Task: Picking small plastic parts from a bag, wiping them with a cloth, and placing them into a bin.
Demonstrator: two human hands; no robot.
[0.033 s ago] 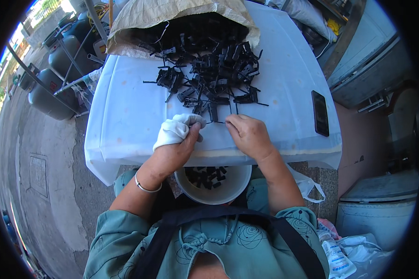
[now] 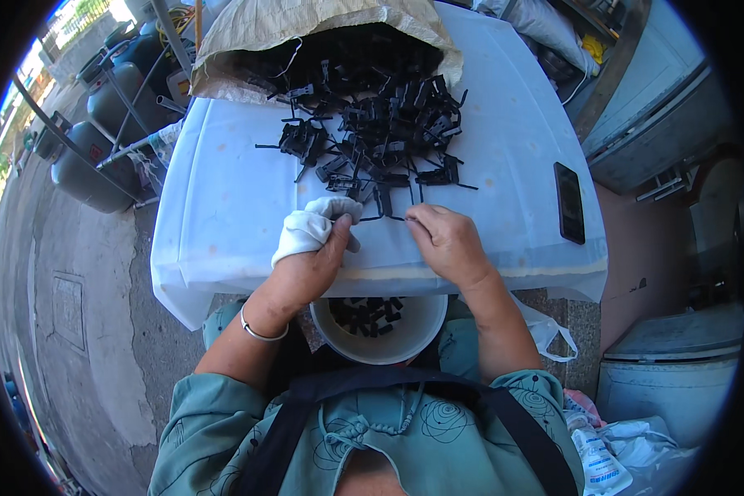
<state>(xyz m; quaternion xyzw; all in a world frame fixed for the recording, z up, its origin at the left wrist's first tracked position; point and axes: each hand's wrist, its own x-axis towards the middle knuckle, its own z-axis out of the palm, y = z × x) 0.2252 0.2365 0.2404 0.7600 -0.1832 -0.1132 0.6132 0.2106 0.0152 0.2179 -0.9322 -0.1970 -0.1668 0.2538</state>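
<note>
My left hand (image 2: 314,256) has a bunched white glove (image 2: 304,231) over part of it, with the thumb bare. Its closed fingers are at the left end of a thin black rod on a black plastic part (image 2: 383,200). My bare right hand (image 2: 445,240) pinches the right end of that rod. The part stands between both hands, at the near edge of a tangled pile of black plastic parts (image 2: 388,124) with thin stems. Fingertips of the left hand are partly hidden by the glove.
An open woven sack (image 2: 331,25) lies behind the pile on the white-covered table (image 2: 231,190). A phone (image 2: 569,202) rests at the right. Below the table edge, a round basin (image 2: 380,351) holds small black pieces. Gas cylinders (image 2: 91,165) stand at the left.
The black plastic part has shifted slightly to the right along with my right hand. My left hand has drawn back a little to the left. The pile looks the same.
</note>
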